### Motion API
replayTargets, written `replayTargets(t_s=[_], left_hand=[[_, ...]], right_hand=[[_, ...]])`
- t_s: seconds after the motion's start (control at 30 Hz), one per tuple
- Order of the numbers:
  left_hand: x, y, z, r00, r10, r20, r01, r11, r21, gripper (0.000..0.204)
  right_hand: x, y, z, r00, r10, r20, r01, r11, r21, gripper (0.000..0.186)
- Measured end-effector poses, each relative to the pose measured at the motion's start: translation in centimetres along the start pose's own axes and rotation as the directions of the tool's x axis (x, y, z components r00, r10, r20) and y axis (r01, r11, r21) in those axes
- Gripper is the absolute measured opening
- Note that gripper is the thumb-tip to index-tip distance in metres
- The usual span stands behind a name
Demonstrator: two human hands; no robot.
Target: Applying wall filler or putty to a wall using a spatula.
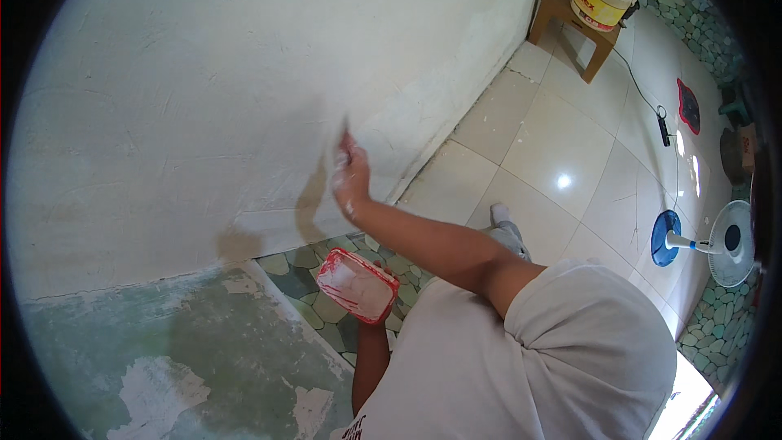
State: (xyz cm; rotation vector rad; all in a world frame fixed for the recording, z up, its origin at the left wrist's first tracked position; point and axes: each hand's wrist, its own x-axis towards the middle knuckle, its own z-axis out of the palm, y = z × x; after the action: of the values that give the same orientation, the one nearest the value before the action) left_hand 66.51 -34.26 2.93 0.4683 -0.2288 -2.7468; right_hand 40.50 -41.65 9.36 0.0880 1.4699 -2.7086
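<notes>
Head view: white plastered wall (pixel 204 90), tiled floor (pixel 554 155).

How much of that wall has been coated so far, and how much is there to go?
Most of the wall already looks covered in smooth whitish coating. In hand: the right hand presses a tool against the wall near its base, while the left hand holds a red tray of white paste. Left: the greenish, patchy section at lower left is bare, with only scattered white spots.
</notes>
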Motion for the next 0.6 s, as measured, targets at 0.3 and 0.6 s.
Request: replayTargets(t_s=[0.3, 0.6], left_hand=[[-1.0, -0.1, -0.5, 0.998, -0.012, -0.058, 0.012, 1.000, 0.007, 0.068], [-0.7, -0.3, -0.1, 0.998, -0.033, -0.062, 0.034, 0.999, 0.019, 0.068]], right_hand=[[9.7, 3.6, 0.9, 0.882, 0.457, -0.120, -0.450, 0.890, 0.076, 0.019], [5.9, -8.8, 4.5, 0.884, 0.450, 0.124, -0.462, 0.801, 0.381, 0.024]])
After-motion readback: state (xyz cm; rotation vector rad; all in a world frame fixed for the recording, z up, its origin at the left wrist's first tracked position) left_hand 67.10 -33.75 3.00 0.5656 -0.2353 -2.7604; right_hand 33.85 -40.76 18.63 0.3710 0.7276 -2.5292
